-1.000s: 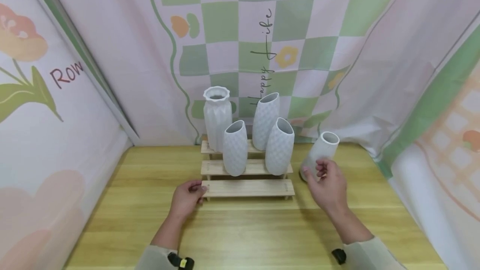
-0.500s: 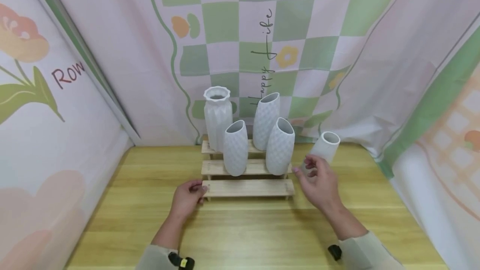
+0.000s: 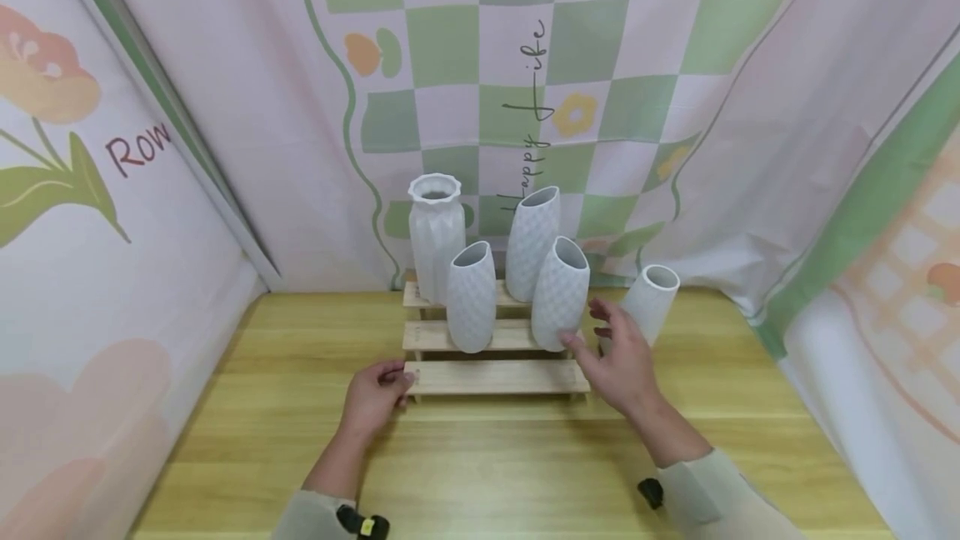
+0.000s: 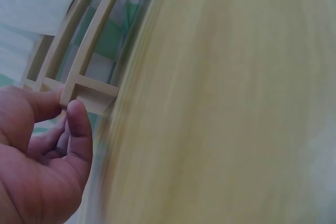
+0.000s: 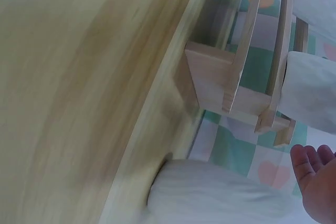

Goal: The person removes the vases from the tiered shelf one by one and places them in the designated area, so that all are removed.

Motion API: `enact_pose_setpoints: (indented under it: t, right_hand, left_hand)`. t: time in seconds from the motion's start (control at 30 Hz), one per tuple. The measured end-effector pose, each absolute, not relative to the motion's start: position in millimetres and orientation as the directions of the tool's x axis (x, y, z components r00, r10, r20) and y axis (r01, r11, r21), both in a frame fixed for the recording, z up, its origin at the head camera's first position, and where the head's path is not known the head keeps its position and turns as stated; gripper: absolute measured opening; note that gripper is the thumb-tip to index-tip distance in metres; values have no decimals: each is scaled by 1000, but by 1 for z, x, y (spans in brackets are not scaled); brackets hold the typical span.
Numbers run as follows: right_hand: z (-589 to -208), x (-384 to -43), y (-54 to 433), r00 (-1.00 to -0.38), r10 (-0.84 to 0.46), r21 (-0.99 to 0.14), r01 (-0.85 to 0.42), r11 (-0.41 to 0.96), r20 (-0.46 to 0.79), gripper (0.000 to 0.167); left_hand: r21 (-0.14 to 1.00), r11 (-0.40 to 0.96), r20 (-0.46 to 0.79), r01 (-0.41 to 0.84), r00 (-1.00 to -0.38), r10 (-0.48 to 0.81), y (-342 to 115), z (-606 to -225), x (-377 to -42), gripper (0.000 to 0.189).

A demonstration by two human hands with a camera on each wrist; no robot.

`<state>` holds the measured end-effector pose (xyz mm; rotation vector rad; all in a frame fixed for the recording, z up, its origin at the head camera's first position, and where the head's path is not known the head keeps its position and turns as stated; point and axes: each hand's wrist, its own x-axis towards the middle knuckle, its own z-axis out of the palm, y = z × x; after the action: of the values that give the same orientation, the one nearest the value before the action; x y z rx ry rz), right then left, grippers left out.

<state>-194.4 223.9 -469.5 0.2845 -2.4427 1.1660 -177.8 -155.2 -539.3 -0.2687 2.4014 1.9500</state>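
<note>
A three-tier wooden display stand holds several white vases. My left hand pinches the left end of its lowest shelf; the left wrist view shows thumb and finger on that shelf end. On the top shelf are a ruffled-rim vase and a slant-mouthed vase. The middle shelf bears two more slant-mouthed vases, one left and one right. My right hand is beside the right one, fingers apart, its thumb overlapping the vase's lower side; contact cannot be told.
A round-mouthed white vase stands on the table right of the stand, partly hidden by my right hand. The wooden table extends in front. Patterned curtains hang behind and at both sides.
My right hand has moved left, from in front of the round-mouthed vase to the right vase on the middle shelf. The left hand and the vases have stayed in place.
</note>
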Motion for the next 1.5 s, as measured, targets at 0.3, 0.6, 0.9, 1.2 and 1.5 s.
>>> enact_pose_setpoints:
  t: [0.3,0.6,0.9,1.2,1.5]
  right_hand:
    - [-466,-201,211,-902,-3,-726,-349,592,431,87]
    - [-465,-206,203,-933,16,-750,-278,601,359,96]
    - [-465,-210,200,-941,50,-774,-245,584,336,89]
    - [-465,-210,198,-930,64,-768,-258,586,361,83]
    - [-467,-207,199,-934,70,-786,-253,565,351,85]
  left_hand:
    - [967,202,-137,-158,-984,-113,-155,-541,-178,39]
    - [967,209,-128,-148,-986,-106,-156,-542,-178,40]
    - [966,207,-133,-153,-985,-105,-155,-541,-178,39]
    - [967,208,-129,-149,-986,-106,-156,-541,-178,40]
    - [967,208,-128,-149,-986,-108,-155,-540,-177,40]
